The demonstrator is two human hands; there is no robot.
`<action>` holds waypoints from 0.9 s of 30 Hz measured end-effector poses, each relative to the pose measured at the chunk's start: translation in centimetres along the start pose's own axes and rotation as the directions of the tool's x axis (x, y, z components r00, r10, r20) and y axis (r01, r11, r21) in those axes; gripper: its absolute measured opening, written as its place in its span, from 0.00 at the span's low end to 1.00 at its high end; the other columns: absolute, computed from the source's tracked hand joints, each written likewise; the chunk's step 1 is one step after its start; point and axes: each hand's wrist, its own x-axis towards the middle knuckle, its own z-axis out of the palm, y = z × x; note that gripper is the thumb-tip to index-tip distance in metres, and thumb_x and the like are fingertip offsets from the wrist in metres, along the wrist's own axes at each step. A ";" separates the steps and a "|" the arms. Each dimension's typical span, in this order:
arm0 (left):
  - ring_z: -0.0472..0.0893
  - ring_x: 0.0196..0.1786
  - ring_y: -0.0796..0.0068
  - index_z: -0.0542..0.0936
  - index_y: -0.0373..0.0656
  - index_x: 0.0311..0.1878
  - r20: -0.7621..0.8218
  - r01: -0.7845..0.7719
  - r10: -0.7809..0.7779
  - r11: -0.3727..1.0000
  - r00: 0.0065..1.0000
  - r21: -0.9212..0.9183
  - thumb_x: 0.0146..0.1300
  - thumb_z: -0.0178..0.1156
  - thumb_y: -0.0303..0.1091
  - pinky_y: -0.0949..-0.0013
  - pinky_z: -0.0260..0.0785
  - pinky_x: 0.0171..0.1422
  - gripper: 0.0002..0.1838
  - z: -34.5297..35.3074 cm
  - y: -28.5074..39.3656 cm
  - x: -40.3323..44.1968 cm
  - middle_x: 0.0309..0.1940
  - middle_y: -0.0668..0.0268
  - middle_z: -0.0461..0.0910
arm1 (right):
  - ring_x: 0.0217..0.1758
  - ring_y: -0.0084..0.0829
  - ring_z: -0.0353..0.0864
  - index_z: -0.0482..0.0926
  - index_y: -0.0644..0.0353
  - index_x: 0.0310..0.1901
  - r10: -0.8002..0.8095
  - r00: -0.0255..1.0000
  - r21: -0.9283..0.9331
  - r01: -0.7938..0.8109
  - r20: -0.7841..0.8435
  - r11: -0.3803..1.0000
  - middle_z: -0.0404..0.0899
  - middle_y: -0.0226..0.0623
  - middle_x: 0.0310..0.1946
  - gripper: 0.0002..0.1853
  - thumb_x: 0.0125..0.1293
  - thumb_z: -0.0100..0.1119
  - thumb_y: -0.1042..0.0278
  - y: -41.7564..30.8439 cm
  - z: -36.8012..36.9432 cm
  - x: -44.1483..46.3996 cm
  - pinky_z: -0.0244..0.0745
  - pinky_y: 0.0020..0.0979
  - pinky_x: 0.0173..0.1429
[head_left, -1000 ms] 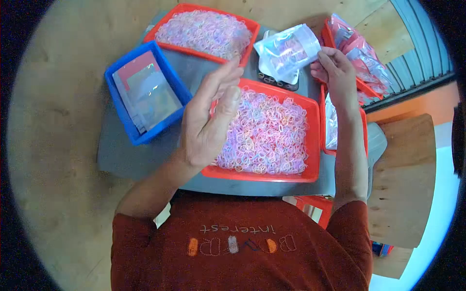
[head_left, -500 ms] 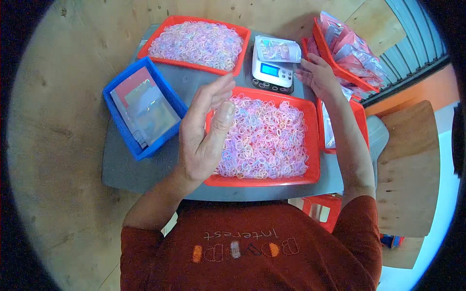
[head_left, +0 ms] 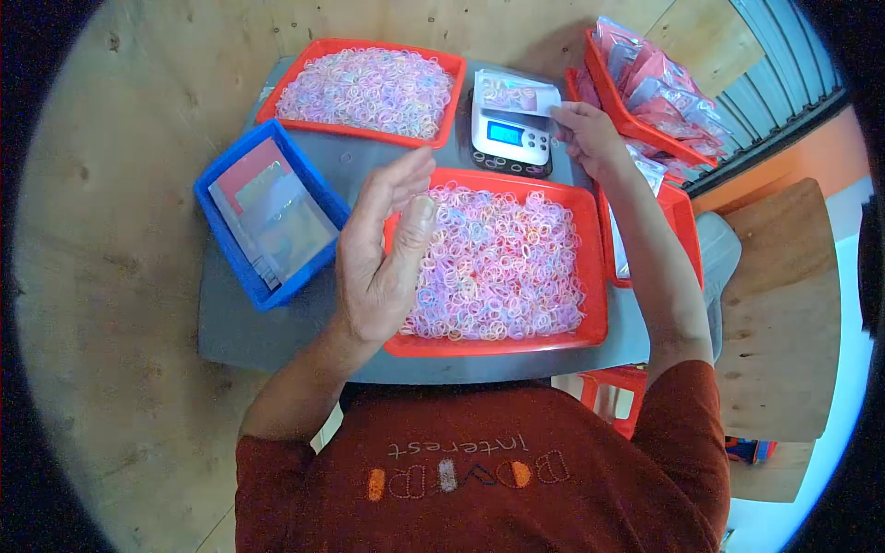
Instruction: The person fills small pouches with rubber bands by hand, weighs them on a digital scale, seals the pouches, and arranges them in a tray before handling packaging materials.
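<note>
A clear plastic bag [head_left: 519, 96] with small elastic bands inside lies on the white digital scale [head_left: 510, 135], whose display is lit. My right hand [head_left: 591, 138] pinches the bag's right edge between thumb and fingers. Over the left rim of the near red tray [head_left: 498, 347], my left hand [head_left: 380, 249] is held up with its fingers stretched out and nothing in it. Pastel elastic bands [head_left: 502, 263] fill that tray.
Behind stands another red tray [head_left: 304, 129] heaped with bands. A blue bin [head_left: 207, 198] at left holds flat bags and cards. At right, a red basket [head_left: 636, 129] is piled with filled bags, and a red bin [head_left: 687, 230] holds flat bags.
My right hand has closed on the right edge of the bag on the scale. My left hand stays nearly still, and the whole view has shifted slightly.
</note>
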 end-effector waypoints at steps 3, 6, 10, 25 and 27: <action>0.73 0.70 0.63 0.69 0.32 0.72 -0.006 0.005 -0.005 1.000 1.000 0.004 0.81 0.48 0.35 0.61 0.61 0.77 0.23 -0.2 0.0 -0.1 0.66 0.53 0.75 | 0.37 0.22 0.82 0.79 0.57 0.47 -0.105 0.994 0.114 0.105 -0.003 0.988 0.82 0.26 0.37 0.10 0.70 0.67 0.63 -1.0 0.0 -1.7 0.69 0.23 0.32; 0.73 0.70 0.65 0.71 0.31 0.70 -0.022 -0.030 0.032 0.997 0.999 0.072 0.79 0.50 0.30 0.63 0.61 0.77 0.21 -0.4 -0.3 -0.2 0.66 0.54 0.75 | 0.38 0.19 0.81 0.80 0.57 0.46 -0.380 0.925 -0.079 0.378 -0.008 0.922 0.82 0.25 0.36 0.05 0.74 0.62 0.68 -4.2 0.6 -6.6 0.71 0.24 0.34; 0.72 0.71 0.66 0.73 0.32 0.69 -0.025 -0.139 0.147 0.970 0.989 0.202 0.75 0.55 0.27 0.64 0.60 0.77 0.22 -0.8 -0.4 0.1 0.66 0.55 0.76 | 0.39 0.21 0.82 0.80 0.61 0.44 -0.566 0.808 -0.405 0.578 0.163 0.708 0.82 0.28 0.36 0.03 0.70 0.62 0.78 -7.4 1.1 -13.7 0.75 0.26 0.38; 0.79 0.61 0.73 0.76 0.32 0.67 0.209 0.014 0.043 0.964 0.977 -0.265 0.78 0.54 0.29 0.69 0.70 0.66 0.19 0.5 0.4 -0.3 0.58 0.57 0.82 | 0.38 0.19 0.80 0.82 0.62 0.56 -0.396 0.894 -0.174 0.432 0.208 0.885 0.81 0.29 0.39 0.20 0.63 0.73 0.76 -6.2 6.2 -21.3 0.77 0.21 0.38; 0.79 0.59 0.75 0.76 0.32 0.68 0.201 0.056 0.004 0.956 0.980 -0.288 0.79 0.53 0.28 0.71 0.70 0.65 0.19 0.5 0.7 -0.5 0.56 0.59 0.82 | 0.38 0.17 0.79 0.82 0.62 0.57 -0.465 0.846 -0.198 0.518 0.261 0.832 0.80 0.28 0.38 0.20 0.63 0.73 0.76 -5.6 6.2 -20.7 0.76 0.19 0.37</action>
